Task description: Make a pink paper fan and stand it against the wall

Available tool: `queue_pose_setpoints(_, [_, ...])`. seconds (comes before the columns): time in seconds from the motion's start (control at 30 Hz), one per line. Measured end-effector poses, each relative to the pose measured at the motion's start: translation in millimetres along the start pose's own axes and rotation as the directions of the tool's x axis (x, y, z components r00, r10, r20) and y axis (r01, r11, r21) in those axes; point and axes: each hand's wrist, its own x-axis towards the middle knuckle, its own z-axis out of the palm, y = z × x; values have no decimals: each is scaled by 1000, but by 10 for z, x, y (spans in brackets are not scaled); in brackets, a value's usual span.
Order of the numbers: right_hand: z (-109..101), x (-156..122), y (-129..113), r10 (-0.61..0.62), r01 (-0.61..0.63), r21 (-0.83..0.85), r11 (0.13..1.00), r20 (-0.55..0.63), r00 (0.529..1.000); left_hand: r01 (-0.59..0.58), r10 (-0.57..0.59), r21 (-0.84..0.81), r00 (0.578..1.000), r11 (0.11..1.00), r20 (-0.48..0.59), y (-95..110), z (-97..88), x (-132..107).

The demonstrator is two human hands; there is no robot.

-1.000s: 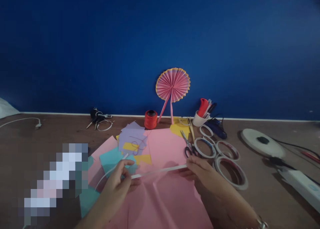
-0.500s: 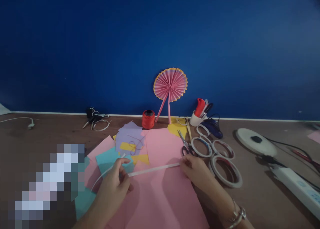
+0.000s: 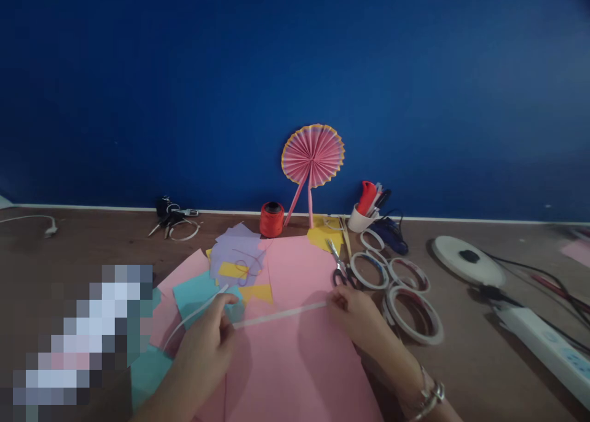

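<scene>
Head view: left fingers (image 3: pixel 225 301) and right fingers (image 3: pixel 340 294), now curled tighter, apparently hold a white strip (image 3: pixel 282 315).

1. The person's left forearm (image 3: pixel 161 397) slants up and inward from the lower edge.
2. The left hand (image 3: pixel 207 333) shows its back, its fingers bent inward in a grip.
3. The right forearm (image 3: pixel 396 363) reaches in from the lower right, angled toward the left.
4. The right hand (image 3: pixel 354 314) is in a pinch, fingertips (image 3: pixel 338 294) drawn together.
5. Both hands face each other, well apart.
</scene>
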Motion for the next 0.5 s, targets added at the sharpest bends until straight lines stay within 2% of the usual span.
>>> queue_pose_setpoints(0.33, [-19,-14,-58,12,-12,-95,995,6,1000,-31,31,35,1000,999,-1,-88,70,-12])
queue_pose_setpoints(0.5, [13,-13,-82,18,-25,-173,985,-42,999,-33,32,45,999,998,20,-82,67,-1])
